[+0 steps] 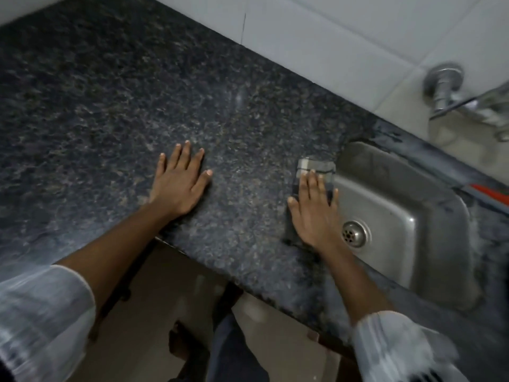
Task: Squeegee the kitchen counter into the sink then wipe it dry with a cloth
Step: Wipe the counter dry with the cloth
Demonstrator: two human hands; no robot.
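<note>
The left hand (180, 186) lay flat and open on the dark worktop (110, 106), bracing. The right hand (314, 208) was open too, palm pressing a grey cloth (316, 166) at the worktop's edge beside the sink (399, 216) — the cloth partly overhung the basin. Pushed further, it would probably slip in and get wet — no good for drying

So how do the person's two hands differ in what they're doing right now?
The left hand lies flat and bare on the dark counter, with nothing under it. The right hand presses on a grey cloth at the counter's edge beside the sink. The left hand sits well away from the sink; the right reaches its rim. Both are palm down with fingers spread.
</note>
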